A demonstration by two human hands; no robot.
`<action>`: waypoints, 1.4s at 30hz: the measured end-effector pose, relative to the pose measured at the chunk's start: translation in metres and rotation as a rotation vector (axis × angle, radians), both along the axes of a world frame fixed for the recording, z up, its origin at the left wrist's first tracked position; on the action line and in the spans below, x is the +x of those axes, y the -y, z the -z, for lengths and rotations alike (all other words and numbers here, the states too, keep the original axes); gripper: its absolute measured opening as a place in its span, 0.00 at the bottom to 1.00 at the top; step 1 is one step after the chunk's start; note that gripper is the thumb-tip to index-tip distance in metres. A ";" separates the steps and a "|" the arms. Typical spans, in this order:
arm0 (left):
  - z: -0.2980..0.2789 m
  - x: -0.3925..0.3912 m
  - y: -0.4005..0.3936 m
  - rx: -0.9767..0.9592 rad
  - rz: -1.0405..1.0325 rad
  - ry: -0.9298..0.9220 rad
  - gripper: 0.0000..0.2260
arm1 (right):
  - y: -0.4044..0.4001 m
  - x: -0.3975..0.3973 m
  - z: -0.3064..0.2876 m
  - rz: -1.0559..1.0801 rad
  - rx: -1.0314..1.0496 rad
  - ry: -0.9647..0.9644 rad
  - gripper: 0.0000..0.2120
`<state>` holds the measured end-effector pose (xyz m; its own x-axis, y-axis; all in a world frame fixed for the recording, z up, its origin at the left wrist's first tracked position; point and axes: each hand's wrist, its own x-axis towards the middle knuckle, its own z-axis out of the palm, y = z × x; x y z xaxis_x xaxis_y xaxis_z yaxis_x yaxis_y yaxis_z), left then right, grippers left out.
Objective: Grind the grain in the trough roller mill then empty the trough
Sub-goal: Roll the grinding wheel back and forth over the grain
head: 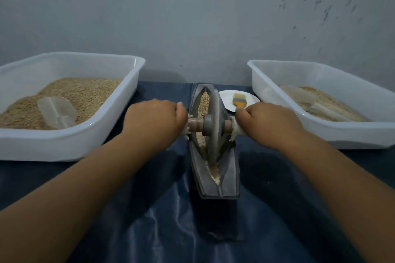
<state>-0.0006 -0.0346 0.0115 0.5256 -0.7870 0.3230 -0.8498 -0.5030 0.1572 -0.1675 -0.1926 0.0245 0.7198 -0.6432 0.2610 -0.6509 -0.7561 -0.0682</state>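
On the far left of the dark blue cloth (149, 230) sat a white tub (70, 149), heaped with whole grain (85, 94). A clear plastic scoop (57, 112) lay half-buried in that grain, toward the near side. The left hand (156, 117) came next, fingers curled tight round the left end of the axle handle (193, 125), knuckles up, thumb tip showing at the top near the trough edge.

Dead centre stood the grey trough (229, 175), boat-shaped, long axis running away from the camera, resting on the cloth between the two tubs. The roller wheel (211, 126) stood upright in the groove at about mid-length, slightly tilted. Beyond the wheel, whole kernels (204, 100) filled the far part of the groove. On the near side lay paler, finer ground meal (213, 172), down in the bottom of the V.

The right hand (267, 120) was clamped on the right end of the handle, wrapped over a pale cloth-like covering (235, 132); fingers curled, nothing slack. Behind it a small white plate (226, 100) sat just beside the trough's far right side, with an orange-handled brush (239, 100) lying on it.

Far right, a second white tub (342, 134) held a thinner layer of grain (320, 98), with another clear scoop (299, 96) lying in it. Grey wall (192, 17) behind everything, scuffed on the right.
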 end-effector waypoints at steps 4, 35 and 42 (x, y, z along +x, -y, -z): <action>0.005 -0.011 -0.023 -0.107 0.002 0.170 0.23 | -0.011 -0.017 -0.008 -0.009 0.029 -0.014 0.24; -0.005 0.022 0.038 0.019 -0.051 0.198 0.13 | 0.025 0.032 0.007 0.109 0.034 0.134 0.21; 0.001 -0.011 -0.016 -0.130 -0.006 0.335 0.21 | -0.013 -0.021 0.006 -0.036 -0.054 0.104 0.25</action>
<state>-0.0112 -0.0181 0.0103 0.3779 -0.7252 0.5756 -0.8620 -0.5024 -0.0671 -0.1885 -0.1791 0.0184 0.7094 -0.6003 0.3693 -0.6146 -0.7833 -0.0928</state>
